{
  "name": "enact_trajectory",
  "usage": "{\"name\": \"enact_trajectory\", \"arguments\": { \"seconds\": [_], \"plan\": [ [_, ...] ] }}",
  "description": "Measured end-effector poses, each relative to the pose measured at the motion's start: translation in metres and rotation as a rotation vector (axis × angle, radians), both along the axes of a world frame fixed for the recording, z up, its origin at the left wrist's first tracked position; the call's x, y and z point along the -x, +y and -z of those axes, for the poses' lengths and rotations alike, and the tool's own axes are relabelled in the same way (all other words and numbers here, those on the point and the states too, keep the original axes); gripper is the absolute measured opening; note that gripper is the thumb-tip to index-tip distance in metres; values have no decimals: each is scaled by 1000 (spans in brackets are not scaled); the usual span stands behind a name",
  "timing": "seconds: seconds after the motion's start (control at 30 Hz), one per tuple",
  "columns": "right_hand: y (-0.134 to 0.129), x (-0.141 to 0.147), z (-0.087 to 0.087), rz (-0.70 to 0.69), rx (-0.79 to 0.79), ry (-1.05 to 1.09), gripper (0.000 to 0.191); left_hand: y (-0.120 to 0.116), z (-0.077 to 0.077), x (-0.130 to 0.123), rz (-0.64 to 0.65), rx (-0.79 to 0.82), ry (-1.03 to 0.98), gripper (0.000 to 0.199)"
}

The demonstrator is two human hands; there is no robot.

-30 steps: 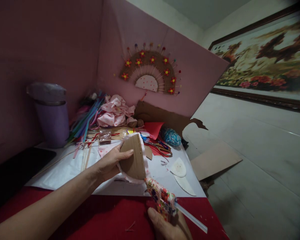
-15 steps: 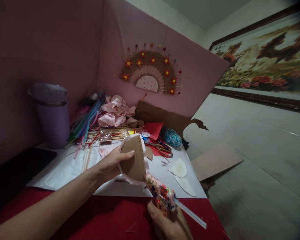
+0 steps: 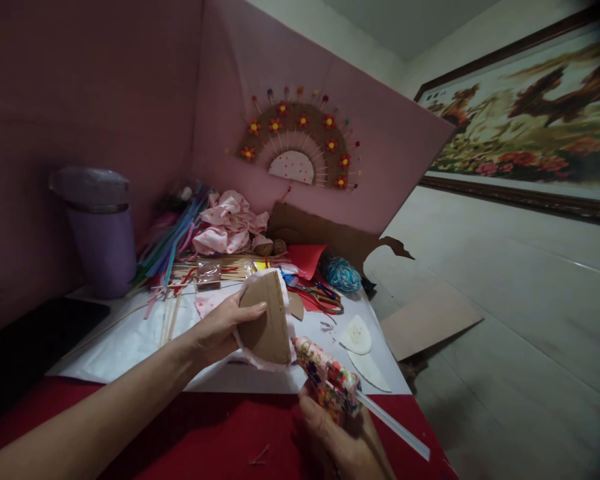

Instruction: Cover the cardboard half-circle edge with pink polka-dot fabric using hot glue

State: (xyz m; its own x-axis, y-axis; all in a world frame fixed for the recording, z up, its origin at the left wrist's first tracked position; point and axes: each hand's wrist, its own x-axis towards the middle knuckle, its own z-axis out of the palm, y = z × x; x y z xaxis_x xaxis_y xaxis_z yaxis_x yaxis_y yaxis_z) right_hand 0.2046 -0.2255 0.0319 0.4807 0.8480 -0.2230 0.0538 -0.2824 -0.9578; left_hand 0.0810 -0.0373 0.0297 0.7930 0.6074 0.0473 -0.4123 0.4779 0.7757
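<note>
My left hand (image 3: 230, 323) is closed on a half-round piece of cardboard (image 3: 265, 323), thumb lying on its brown face. Pale pink fabric (image 3: 287, 303) shows around the cardboard's edge. In my right hand (image 3: 340, 427) is a glue gun (image 3: 327, 373) with a flowery wrapping, and a clear glue stick (image 3: 395, 425) sticks out of its back. The gun's nozzle points up and left, close to the lower corner of the cardboard. My right fingers under the gun are partly hidden.
Scissors (image 3: 325, 300), blue yarn (image 3: 343, 274), red paper (image 3: 305, 259), crumpled pink cloth (image 3: 225, 223) and thin sticks (image 3: 235, 263) lie at the back. White cut pieces (image 3: 356, 335) are to the right. A purple tumbler (image 3: 103, 247) stands left. A decorated cardboard arch (image 3: 300, 120) is on the pink board behind.
My right hand has drawn the glue gun slightly right and down, away from the cardboard's corner. The left hand keeps its hold on the cardboard, and the view has shifted a little.
</note>
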Motion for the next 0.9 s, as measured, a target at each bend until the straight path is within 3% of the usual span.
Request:
{"name": "enact_trajectory", "arguments": {
  "seconds": [0.2,0.67,0.9],
  "plan": [
    [11,-2,-3,-88,-21,-75,51,-2,2,0,40,-1,26,33],
    [22,-6,-14,-232,-60,-123,43,-3,4,0,104,-13,33,55],
    [21,-4,-20,-200,-80,-83,47,-4,3,1,102,-13,45,58]
  ]
}}
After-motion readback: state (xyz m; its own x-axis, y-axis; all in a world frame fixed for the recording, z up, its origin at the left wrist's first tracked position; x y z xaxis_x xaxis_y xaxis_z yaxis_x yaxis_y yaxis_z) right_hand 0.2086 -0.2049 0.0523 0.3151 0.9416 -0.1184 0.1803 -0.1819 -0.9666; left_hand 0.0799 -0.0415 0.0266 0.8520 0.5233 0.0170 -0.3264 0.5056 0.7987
